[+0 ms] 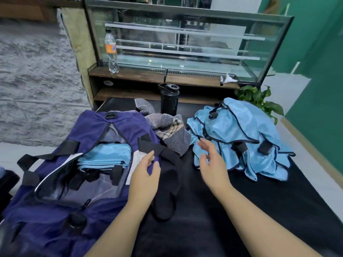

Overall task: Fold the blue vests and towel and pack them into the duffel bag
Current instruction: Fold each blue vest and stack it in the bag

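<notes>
A: In the open duffel bag [55,182], at the left of the black tabletop [259,201], a folded blue vest [105,154] already lies flat. The rest of the vests [235,138] sit in a loose heap at the right, and the striped towel [172,132] is crumpled between bag and heap.

B: And the hands?

A: The left hand [144,175] rests at the bag's right edge, fingers curled on the fabric by the black strap [167,173], apparently holding it. The right hand [211,160] is released, fingers spread, just at the near edge of the heap, gripping nothing.

B: What might go wrong?

A: I'd judge tangling. The vests overlap, their dark-trimmed straps crossing, so lifting one could drag others off the tabletop. The black bottle [169,99] standing behind the towel could also be tipped by a tugged cloth.
</notes>
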`<state>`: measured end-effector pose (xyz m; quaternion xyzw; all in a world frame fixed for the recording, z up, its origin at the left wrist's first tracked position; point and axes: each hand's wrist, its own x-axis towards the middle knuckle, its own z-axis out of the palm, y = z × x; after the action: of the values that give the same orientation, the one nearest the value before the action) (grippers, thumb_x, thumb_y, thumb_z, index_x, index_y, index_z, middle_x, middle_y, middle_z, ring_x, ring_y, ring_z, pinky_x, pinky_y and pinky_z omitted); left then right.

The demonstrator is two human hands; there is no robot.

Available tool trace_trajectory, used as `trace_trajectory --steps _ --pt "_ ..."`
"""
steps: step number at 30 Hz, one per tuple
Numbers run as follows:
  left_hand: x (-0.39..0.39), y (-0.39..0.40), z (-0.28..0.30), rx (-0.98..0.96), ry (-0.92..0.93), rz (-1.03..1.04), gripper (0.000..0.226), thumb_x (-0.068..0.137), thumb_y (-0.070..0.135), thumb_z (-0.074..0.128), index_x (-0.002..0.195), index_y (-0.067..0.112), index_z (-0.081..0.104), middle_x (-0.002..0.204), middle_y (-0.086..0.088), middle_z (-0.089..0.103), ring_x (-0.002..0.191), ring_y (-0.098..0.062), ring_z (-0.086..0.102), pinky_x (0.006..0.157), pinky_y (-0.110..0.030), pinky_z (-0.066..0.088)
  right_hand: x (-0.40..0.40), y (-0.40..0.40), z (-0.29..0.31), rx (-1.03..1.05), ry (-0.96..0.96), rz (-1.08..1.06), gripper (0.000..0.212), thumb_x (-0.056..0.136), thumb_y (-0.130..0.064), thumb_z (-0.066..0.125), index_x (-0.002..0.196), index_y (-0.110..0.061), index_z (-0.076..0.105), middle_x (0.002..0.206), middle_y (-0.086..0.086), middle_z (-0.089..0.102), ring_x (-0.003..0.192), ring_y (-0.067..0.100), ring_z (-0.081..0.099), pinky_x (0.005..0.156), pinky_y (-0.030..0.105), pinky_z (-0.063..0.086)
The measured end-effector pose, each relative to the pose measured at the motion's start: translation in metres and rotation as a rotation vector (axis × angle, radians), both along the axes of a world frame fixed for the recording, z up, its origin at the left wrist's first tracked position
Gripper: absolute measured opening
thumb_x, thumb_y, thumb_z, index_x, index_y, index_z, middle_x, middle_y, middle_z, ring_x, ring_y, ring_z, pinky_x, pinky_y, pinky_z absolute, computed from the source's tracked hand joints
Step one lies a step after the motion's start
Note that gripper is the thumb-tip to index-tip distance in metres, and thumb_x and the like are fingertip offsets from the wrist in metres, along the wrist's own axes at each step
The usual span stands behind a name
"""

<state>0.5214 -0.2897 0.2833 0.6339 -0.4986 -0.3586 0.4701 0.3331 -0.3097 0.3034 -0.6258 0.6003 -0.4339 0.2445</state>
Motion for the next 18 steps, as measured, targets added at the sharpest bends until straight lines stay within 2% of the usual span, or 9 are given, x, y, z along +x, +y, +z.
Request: trace_trajectory --steps 3,5,6,9,11,14,16,18 --pt "0.002 0.008 -0.011 -0.005 0.015 -0.048 0.04 0.089 0.026 0.058 0.129 0.024 0.054 0.125 0.006 0.061 0.12 -0.009 0.054 0.109 -0.035 0.038 -0.04 -0.009 0.001 -0.051 0.113 -0.158 0.038 0.095 -0.005 0.046 0.131 -0.013 0.049 0.137 -0.001 0.048 0.128 0.016 0.042 0.106 0.023 0.029" --pt "0.004 0.011 -0.016 0.015 -0.06 -0.107 0.038 0.091 0.024 0.059 0.128 0.026 0.054 0.126 0.01 0.059 0.12 -0.006 0.052 0.107 -0.029 0.037 -0.067 -0.016 0.001 -0.095 0.253 -0.268 0.027 0.092 -0.003 0.05 0.119 -0.006 0.054 0.141 0.009 0.041 0.134 0.024 0.032 0.106 0.021 0.018" --pt "0.004 0.013 -0.017 0.03 -0.107 -0.141 0.038 0.092 0.02 0.058 0.13 0.026 0.054 0.126 0.012 0.059 0.12 -0.004 0.052 0.104 -0.025 0.037 -0.079 -0.02 0.003 -0.084 0.303 -0.318 0.023 0.09 -0.003 0.052 0.113 -0.004 0.054 0.141 0.012 0.039 0.134 0.027 0.029 0.106 0.023 0.018" --pt "0.003 0.017 -0.02 0.044 -0.195 -0.201 0.038 0.092 0.017 0.058 0.129 0.025 0.056 0.123 0.016 0.058 0.118 -0.001 0.051 0.1 -0.02 0.035 -0.111 -0.037 0.011 -0.004 0.304 -0.473 0.023 0.086 -0.005 0.055 0.109 -0.001 0.051 0.127 0.016 0.047 0.124 0.034 0.036 0.099 0.032 0.029" --pt "0.001 0.018 -0.018 0.057 -0.209 -0.214 0.037 0.093 0.018 0.058 0.129 0.024 0.056 0.123 0.016 0.059 0.117 0.0 0.051 0.102 -0.02 0.036 -0.127 -0.049 0.017 0.075 0.255 -0.537 0.038 0.089 -0.014 0.058 0.123 -0.003 0.048 0.129 0.017 0.047 0.124 0.034 0.037 0.1 0.038 0.032" --pt "0.001 0.019 -0.017 0.078 -0.209 -0.228 0.036 0.093 0.019 0.058 0.128 0.026 0.056 0.122 0.017 0.059 0.117 0.0 0.052 0.106 -0.025 0.037 -0.14 -0.061 0.026 0.277 0.218 -0.433 0.047 0.094 -0.034 0.053 0.138 -0.017 0.046 0.142 0.014 0.044 0.132 0.034 0.037 0.109 0.043 0.03" --pt "0.003 0.02 -0.015 0.083 -0.206 -0.23 0.035 0.093 0.02 0.058 0.127 0.029 0.056 0.122 0.018 0.059 0.118 0.0 0.052 0.104 -0.025 0.037 -0.141 -0.064 0.031 0.364 0.182 -0.311 0.043 0.097 -0.034 0.049 0.134 -0.012 0.054 0.139 0.012 0.051 0.131 0.031 0.043 0.111 0.042 0.03" --pt "0.003 0.021 -0.011 0.082 -0.176 -0.219 0.033 0.093 0.02 0.059 0.122 0.033 0.056 0.121 0.017 0.059 0.117 0.0 0.053 0.102 -0.024 0.037 -0.135 -0.062 0.035 0.298 0.122 -0.301 0.041 0.095 -0.033 0.047 0.118 -0.002 0.064 0.123 0.017 0.062 0.115 0.033 0.055 0.101 0.045 0.04"
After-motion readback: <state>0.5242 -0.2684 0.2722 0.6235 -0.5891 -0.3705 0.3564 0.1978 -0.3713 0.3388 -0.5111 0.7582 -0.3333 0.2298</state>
